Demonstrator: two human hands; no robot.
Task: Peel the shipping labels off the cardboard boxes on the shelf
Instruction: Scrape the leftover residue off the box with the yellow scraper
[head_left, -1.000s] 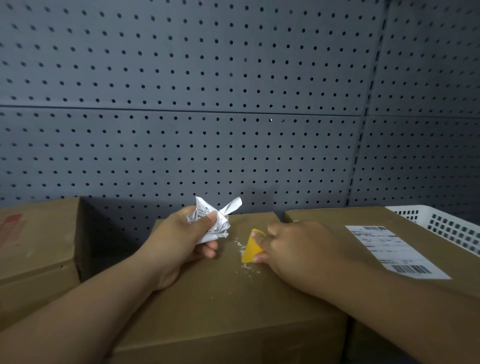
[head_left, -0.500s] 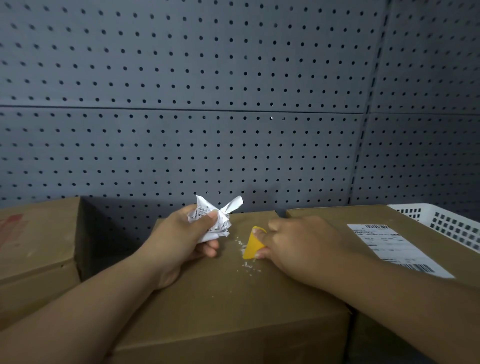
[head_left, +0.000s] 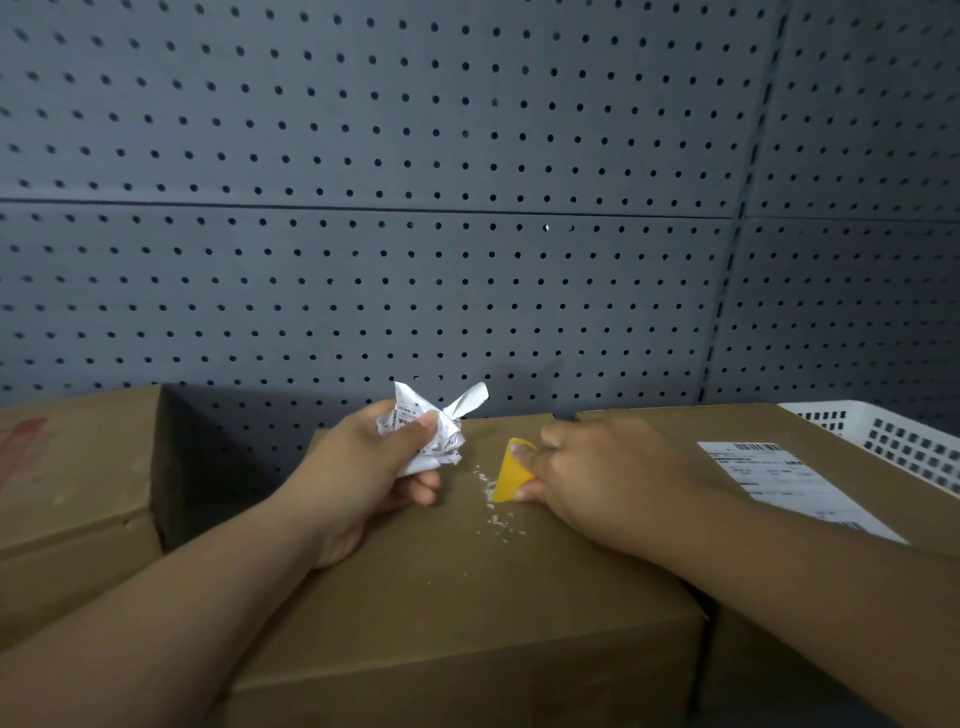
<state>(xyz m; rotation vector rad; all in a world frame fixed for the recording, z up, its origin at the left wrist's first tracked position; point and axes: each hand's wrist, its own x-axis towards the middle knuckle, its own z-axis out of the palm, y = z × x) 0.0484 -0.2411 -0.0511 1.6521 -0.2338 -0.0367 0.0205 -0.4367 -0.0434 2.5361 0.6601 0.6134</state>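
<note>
Mid box (head_left: 467, 597) looks nearly done: its sticker is off and balled up as a crumpled label (head_left: 434, 434) in the left hand (head_left: 358, 467), & the top is bare cardboard w/ only white scraps (head_left: 496, 519) strewn by the yellow scraper (head_left: 511, 473). What's left here, I'd judge, is clearing that residue. Right box (head_left: 727, 423), hard up beside the mid one, has a printed label (head_left: 789, 483) lying flat on its top, no corner lifted as far as I can see, so at least one full peel to go. Left box (head_left: 72, 467), across a gap, shows a faint red mark on top & no white sticker on the faces in view; other faces hidden, can't tell. Pose: left forearm comes in from lower left, heel of hand resting on the mid box near its left edge, grip curled round the wad w/ thumb pressed across it, paper ends poking up toward the pegboard wall (head_left: 415, 234). Right forearm comes in from lower right, crossing the right box's front; right hand (head_left: 597, 478) is palm-down on the mid box, grip pinching the scraper btwn thumb & fingers, blade tilted w/ its lower edge on the cardboard at the scraps. White basket (head_left: 893, 441) sits behind the right box
</note>
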